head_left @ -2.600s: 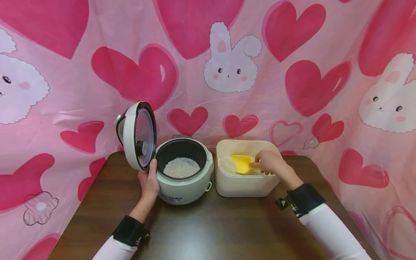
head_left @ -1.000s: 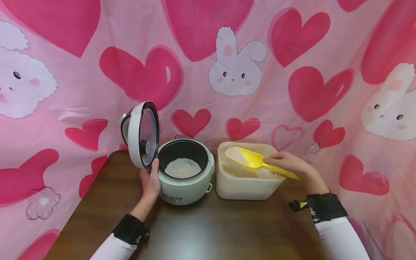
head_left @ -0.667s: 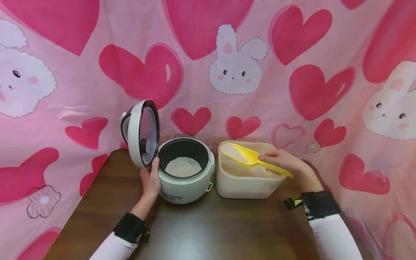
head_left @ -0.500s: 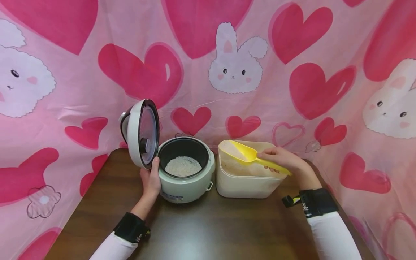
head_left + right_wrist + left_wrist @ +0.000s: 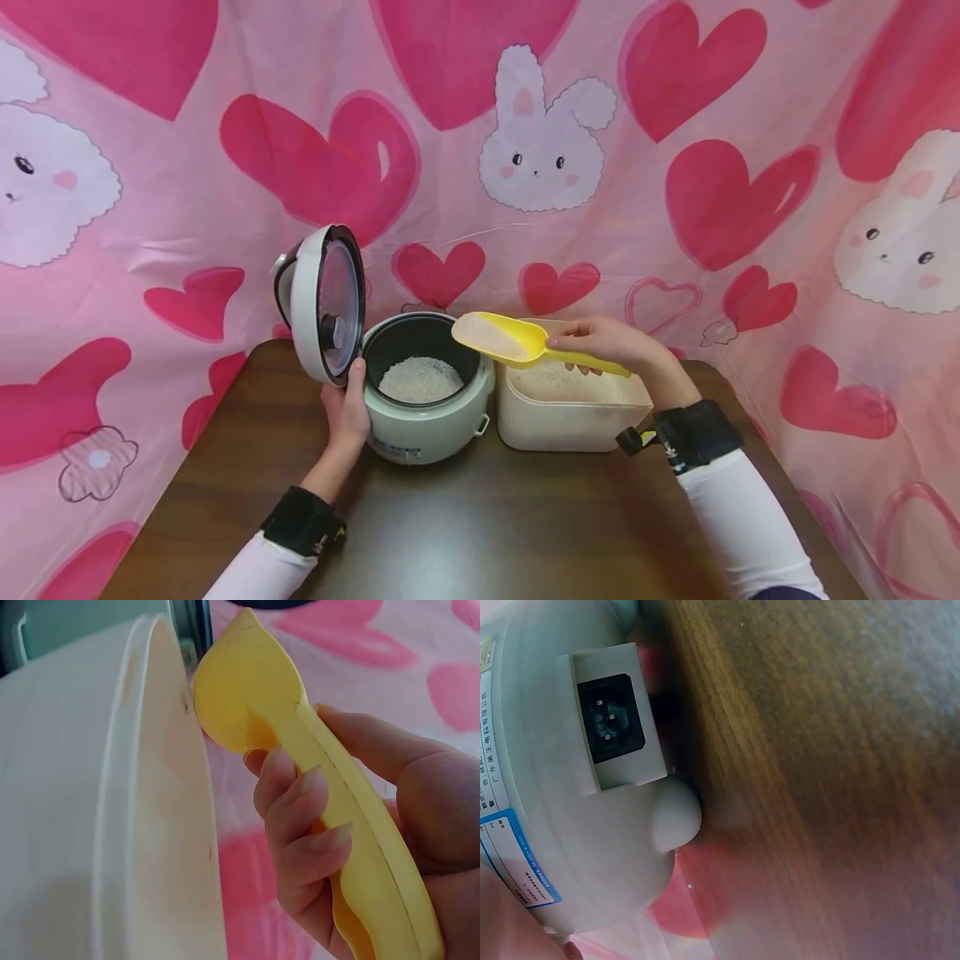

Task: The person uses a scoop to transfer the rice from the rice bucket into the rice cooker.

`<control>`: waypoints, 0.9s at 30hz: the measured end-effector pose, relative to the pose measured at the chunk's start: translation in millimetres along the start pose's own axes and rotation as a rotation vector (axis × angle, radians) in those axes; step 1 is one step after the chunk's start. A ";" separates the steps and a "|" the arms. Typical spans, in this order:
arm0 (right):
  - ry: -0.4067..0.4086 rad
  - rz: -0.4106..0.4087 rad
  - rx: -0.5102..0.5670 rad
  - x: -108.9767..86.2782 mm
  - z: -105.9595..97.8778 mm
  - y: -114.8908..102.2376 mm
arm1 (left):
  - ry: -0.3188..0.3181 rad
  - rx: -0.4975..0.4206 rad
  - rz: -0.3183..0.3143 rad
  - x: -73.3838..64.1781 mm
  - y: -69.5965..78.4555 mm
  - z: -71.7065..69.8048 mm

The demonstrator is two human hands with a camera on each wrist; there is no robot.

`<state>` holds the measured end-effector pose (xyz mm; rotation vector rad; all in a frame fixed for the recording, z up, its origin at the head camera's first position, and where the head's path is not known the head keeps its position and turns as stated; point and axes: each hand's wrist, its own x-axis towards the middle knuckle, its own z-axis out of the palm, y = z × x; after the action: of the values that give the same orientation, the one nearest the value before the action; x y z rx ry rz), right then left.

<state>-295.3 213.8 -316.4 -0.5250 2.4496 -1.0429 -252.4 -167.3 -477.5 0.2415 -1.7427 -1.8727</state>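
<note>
A pale green rice cooker (image 5: 423,433) stands with its lid (image 5: 303,308) raised on the left and white rice (image 5: 420,381) in its dark inner pot. My left hand (image 5: 347,417) rests against the cooker's left side, thumb up at the rim beside the lid; its other fingers are mostly hidden. With my right hand (image 5: 611,342) I hold a yellow scoop (image 5: 517,337) by its handle. The scoop is loaded with rice, its tip above the cooker's right rim. The right wrist view shows fingers and thumb around the scoop handle (image 5: 367,825).
Right of the cooker stands a cream rice bin (image 5: 573,429) holding more rice. Both stand on a dark wooden table (image 5: 465,533), before a pink cloth (image 5: 442,192) with hearts and rabbits. A power socket (image 5: 611,718) shows low on the cooker in the left wrist view.
My right hand has lifted the scoop out of the bin with rice in it and carried it left to the cooker's rim. My left hand and the lid have stayed in place.
</note>
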 end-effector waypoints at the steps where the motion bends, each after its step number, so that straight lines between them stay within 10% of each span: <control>1: -0.003 -0.009 -0.015 2.6 2.1 -4.8 | 0.000 0.000 -0.004 -0.2 -0.1 -0.1; 27: 0.264 -0.075 -0.508 27.9 39.9 -81.8 | -0.019 0.013 0.001 2.7 -1.3 -1.3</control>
<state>-283.8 123.9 -287.2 -0.6730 2.9653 -0.5301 -254.3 -169.8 -478.3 0.2286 -1.7674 -1.8698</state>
